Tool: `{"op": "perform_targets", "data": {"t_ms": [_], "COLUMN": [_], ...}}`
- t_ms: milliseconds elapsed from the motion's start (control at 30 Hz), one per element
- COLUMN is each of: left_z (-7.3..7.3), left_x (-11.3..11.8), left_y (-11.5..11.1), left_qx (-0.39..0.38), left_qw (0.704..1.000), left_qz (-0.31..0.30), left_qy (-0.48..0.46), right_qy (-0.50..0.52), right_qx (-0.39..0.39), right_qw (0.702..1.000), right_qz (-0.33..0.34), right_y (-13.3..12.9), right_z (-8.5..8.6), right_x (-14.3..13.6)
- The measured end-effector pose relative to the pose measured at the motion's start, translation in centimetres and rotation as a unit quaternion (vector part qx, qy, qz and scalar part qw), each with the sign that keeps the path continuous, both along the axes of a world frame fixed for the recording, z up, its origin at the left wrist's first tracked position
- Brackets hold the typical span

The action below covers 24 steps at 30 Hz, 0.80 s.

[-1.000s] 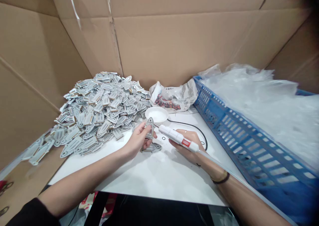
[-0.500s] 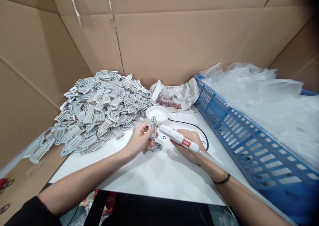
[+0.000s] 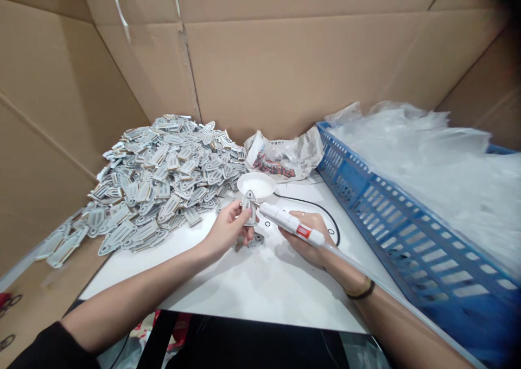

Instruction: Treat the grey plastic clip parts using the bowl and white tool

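Held upright between the thumb and fingers of my left hand (image 3: 228,225) is a small grey plate with a rounded, pointed top (image 3: 249,199). My right hand (image 3: 307,239) is closed around a white pen-shaped tool (image 3: 280,217) with a red label and a clear tube running back from its rear. The tool's thin metal tip meets the plate's right side near the top; whether it touches, I cannot tell. Another grey piece (image 3: 256,241) lies on the white table (image 3: 228,287) below my left hand. Behind the plate stands a white shallow bowl (image 3: 256,185).
A large heap of similar grey pieces (image 3: 163,179) covers the left side. At the right stands a blue slotted crate (image 3: 378,211) filled with clear plastic bags (image 3: 431,157). A crumpled printed bag (image 3: 280,157) lies at the back, before cardboard walls (image 3: 309,70). A black cord (image 3: 321,209) curves behind my right hand.
Almost nothing differs: both hands, the plate and the tool keep their positions, with only a slight shift of the whole view.
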<state>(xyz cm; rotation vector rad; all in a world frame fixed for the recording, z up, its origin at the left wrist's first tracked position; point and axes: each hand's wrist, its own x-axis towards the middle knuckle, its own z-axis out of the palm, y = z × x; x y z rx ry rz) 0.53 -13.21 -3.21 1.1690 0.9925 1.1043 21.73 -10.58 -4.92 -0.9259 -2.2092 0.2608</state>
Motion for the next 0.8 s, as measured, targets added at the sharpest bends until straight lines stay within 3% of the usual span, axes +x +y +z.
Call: {"op": "perform_targets", "data": {"t_ms": [133, 233, 367, 433, 533, 800], "left_z": [0.1, 0.4, 0.5, 0.4, 0.0, -0.6], "left_x": [0.1, 0.0, -0.5, -0.7, -1.1, -1.6], "left_y": [0.2, 0.2, 0.3, 0.6, 1.0, 1.9], "left_qx": [0.001, 0.007, 0.018, 0.021, 0.021, 0.044], "left_qw": [1.000, 1.000, 0.998, 0.994, 0.991, 0.987], "left_qz": [0.011, 0.017, 0.031, 0.035, 0.055, 0.106], "left_qy": [-0.016, -0.003, 0.059, 0.097, 0.122, 0.111], "right_qy": [0.019, 0.096, 0.211, 0.232, 0.237, 0.157], "right_qx": [-0.023, -0.090, -0.223, -0.253, -0.254, -0.148], "right_qw": [1.000, 0.991, 0.946, 0.931, 0.931, 0.975], "right_qz": [-0.007, -0.036, -0.099, -0.119, -0.112, -0.053], "right_y": [-0.2, -0.5, -0.6, -0.4, -0.3, -0.4], "right_z": [0.2, 0.4, 0.5, 0.4, 0.3, 0.6], "right_x": [-0.1, -0.1, 0.4, 0.7, 0.9, 0.4]}}
